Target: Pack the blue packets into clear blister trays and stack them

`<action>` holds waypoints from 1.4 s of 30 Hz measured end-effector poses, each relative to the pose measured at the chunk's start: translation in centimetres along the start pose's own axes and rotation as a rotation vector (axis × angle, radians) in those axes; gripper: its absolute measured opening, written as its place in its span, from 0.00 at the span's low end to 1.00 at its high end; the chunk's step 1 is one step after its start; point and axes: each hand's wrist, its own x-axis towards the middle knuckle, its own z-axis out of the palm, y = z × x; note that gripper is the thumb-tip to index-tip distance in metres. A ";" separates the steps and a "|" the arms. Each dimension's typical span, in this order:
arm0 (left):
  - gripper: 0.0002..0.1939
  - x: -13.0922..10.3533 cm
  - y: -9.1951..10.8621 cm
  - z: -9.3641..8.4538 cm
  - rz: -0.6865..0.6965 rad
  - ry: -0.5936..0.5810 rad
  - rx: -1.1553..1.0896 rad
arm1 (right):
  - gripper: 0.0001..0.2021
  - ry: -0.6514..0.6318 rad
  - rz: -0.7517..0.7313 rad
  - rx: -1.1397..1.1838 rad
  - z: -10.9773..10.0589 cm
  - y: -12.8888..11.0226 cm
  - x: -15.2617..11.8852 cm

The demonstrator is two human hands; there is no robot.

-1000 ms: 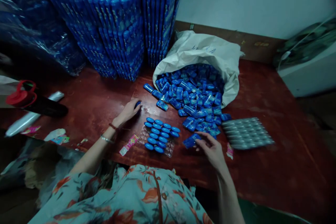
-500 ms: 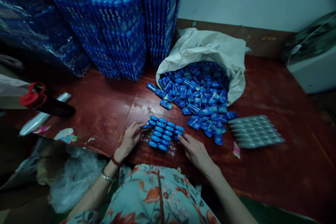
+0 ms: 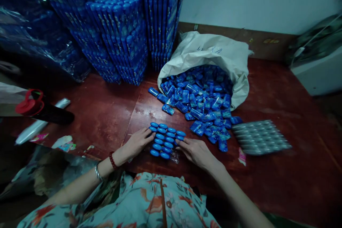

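Several rounded blue packs (image 3: 159, 136) stand in rows in a clear plastic tray (image 3: 175, 156) near the table's front edge. My left hand (image 3: 139, 142) reaches over the left side of the rows, its fingertips at the outer packs; whether it grips one is hidden. On the right side, my right hand (image 3: 193, 149) has its fingers bent against the end packs, and what lies between them is too small to tell. Past the tray, many loose blue packs (image 3: 197, 103) spill from a white sack (image 3: 211, 48).
Stacked clear trays (image 3: 262, 137) lie on the red-brown table (image 3: 107, 114) at the right. Tall stacks of blue packs (image 3: 120, 35) rise at the back left. A black bottle with a red lid (image 3: 53, 113) lies beside a plastic roll (image 3: 37, 128) at the left.
My left hand has moved right, onto the left column of packs; the blue pack at its fingertips before no longer shows there. My right hand stays by the right side.
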 end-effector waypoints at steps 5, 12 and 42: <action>0.27 -1.0 0.2 1.5 -0.167 0.091 0.078 | 0.12 0.463 0.112 0.359 1.2 2.2 1.7; 0.22 1.6 -1.5 1.1 -0.219 0.256 -0.212 | 0.14 0.236 0.344 0.144 0.7 4.6 11.5; 0.12 7.9 -9.1 1.1 -0.530 0.303 -0.516 | 0.18 0.504 0.293 0.218 6.3 -3.9 -4.1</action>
